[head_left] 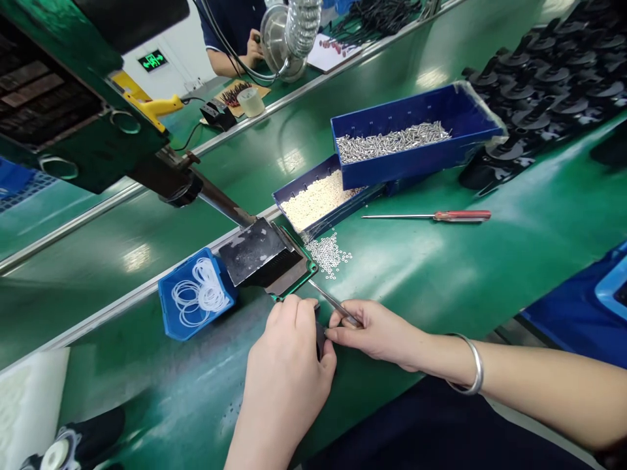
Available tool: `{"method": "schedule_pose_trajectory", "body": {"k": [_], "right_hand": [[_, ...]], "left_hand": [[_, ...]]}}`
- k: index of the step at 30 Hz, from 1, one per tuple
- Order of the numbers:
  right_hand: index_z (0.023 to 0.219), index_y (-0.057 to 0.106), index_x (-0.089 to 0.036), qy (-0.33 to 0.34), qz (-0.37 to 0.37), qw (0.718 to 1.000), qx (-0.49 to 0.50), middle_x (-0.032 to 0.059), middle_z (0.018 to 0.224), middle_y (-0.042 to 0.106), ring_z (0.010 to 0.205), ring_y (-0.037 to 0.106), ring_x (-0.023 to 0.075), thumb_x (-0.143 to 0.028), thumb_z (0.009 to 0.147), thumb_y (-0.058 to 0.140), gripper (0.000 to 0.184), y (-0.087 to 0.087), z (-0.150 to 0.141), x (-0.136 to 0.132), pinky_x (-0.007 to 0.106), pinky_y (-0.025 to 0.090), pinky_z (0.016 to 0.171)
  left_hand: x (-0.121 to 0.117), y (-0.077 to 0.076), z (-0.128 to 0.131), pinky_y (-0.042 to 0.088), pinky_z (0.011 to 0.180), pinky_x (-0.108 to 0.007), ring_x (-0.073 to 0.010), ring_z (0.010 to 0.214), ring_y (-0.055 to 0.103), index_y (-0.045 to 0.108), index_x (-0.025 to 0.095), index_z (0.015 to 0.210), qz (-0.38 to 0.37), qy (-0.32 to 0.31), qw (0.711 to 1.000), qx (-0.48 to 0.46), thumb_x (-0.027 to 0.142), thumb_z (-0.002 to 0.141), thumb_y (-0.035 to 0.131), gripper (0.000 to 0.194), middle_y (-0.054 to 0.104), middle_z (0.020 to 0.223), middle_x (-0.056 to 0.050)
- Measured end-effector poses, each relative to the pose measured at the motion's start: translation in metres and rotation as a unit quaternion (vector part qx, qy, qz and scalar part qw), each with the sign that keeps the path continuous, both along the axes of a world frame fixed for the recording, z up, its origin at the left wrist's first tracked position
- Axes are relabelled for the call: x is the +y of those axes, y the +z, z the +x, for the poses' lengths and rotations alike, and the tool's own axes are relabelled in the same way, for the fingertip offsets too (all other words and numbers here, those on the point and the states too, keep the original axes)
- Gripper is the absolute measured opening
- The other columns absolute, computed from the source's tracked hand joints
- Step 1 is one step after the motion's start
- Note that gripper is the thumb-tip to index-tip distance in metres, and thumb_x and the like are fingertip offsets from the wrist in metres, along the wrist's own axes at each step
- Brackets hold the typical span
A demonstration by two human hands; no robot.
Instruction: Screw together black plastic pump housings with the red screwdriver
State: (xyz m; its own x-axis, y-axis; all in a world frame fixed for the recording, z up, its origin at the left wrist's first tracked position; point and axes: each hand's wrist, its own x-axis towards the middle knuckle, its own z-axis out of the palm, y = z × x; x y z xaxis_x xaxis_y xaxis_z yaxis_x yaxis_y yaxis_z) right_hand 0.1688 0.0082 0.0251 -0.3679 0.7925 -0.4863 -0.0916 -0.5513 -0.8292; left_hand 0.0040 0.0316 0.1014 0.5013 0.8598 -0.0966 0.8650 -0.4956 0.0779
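Note:
My left hand (291, 365) is wrapped round a dark part (321, 333), mostly hidden by my fingers, low over the green bench. My right hand (369, 329) holds a pair of tweezers (336, 302) whose tip points away toward the press base. The thumb and fingertips of that hand also meet the edge of the dark part; anything small pinched there is too hidden to name. Just beyond the tweezers' tip lies a scatter of small white rings (328, 253). A black block (255, 251) under the press shaft (223, 202) is close ahead of my left hand.
Blue bins hold metal screws (392, 142) and cream-coloured bits (318, 201). A red-handled screwdriver (463, 216) lies at right. White rings (208, 287) fill a blue tray (171, 320) at left. Black parts (548, 85) crowd the far right. Across the bench a person's hand (255, 49) shows.

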Motion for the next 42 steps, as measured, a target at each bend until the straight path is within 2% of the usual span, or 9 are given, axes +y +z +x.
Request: {"method": "schedule_pose_trajectory", "body": {"k": [3,13,20,28,35,42], "right_hand": [[0.091,0.058,-0.019,-0.009,0.005,1.0,-0.001,-0.0109,0.058,0.029,0.05,0.026,0.0048,-0.046,0.08,0.077,0.035,-0.002,-0.003,0.002,0.019,0.021,0.045],[0.111,0.058,-0.02,0.022,-0.03,0.996,0.077,-0.0131,0.057,0.031,0.041,0.02,0.0032,-0.045,0.089,0.068,0.034,-0.003,0.003,0.001,0.019,0.018,0.038],[0.105,0.057,-0.018,0.001,-0.006,0.996,0.085,-0.0136,0.058,0.031,0.04,0.021,0.0014,-0.04,0.087,0.071,0.032,-0.006,0.0,0.001,0.018,0.018,0.037],[0.101,0.04,-0.022,-0.006,-0.001,0.987,0.16,-0.0155,0.053,0.036,0.038,0.023,0.0037,-0.042,0.092,0.062,0.031,-0.011,-0.013,-0.003,0.015,0.021,0.035],[0.102,0.039,-0.022,-0.001,0.002,0.98,0.197,-0.0152,0.054,0.036,0.039,0.023,0.0031,-0.05,0.093,0.061,0.036,-0.018,-0.014,-0.003,0.015,0.022,0.036],[0.101,0.039,-0.021,-0.022,-0.015,0.981,0.191,-0.0149,0.055,0.038,0.039,0.024,0.0024,-0.043,0.09,0.065,0.035,-0.013,-0.018,-0.002,0.015,0.022,0.036]], "left_hand": [[-0.001,-0.001,0.0,0.056,0.069,-0.035,-0.0267,0.1,0.062,0.05,0.024,0.1,-0.001,-0.001,1.0,-0.005,0.015,0.082,0.059,0.022,0.06,0.1,-0.006],[-0.001,-0.001,0.0,0.055,0.068,-0.035,-0.026,0.098,0.058,0.05,0.024,0.099,-0.008,0.002,1.0,-0.017,0.015,0.082,0.06,0.021,0.058,0.097,-0.005],[0.0,-0.002,0.001,0.054,0.068,-0.035,-0.0256,0.096,0.057,0.051,0.023,0.099,-0.017,0.004,1.0,-0.013,0.014,0.082,0.058,0.02,0.057,0.096,-0.004],[0.0,-0.001,0.002,0.052,0.066,-0.034,-0.0247,0.094,0.056,0.051,0.023,0.098,-0.025,0.009,1.0,-0.008,0.014,0.08,0.059,0.021,0.055,0.094,-0.003],[0.001,-0.002,0.0,0.052,0.066,-0.033,-0.0253,0.096,0.057,0.051,0.023,0.097,-0.029,0.017,0.999,-0.016,0.014,0.08,0.058,0.021,0.056,0.095,-0.004],[-0.001,-0.005,0.0,0.052,0.065,-0.033,-0.0251,0.096,0.056,0.051,0.023,0.101,-0.025,0.02,0.999,-0.013,0.016,0.081,0.057,0.022,0.055,0.096,-0.004]]}}
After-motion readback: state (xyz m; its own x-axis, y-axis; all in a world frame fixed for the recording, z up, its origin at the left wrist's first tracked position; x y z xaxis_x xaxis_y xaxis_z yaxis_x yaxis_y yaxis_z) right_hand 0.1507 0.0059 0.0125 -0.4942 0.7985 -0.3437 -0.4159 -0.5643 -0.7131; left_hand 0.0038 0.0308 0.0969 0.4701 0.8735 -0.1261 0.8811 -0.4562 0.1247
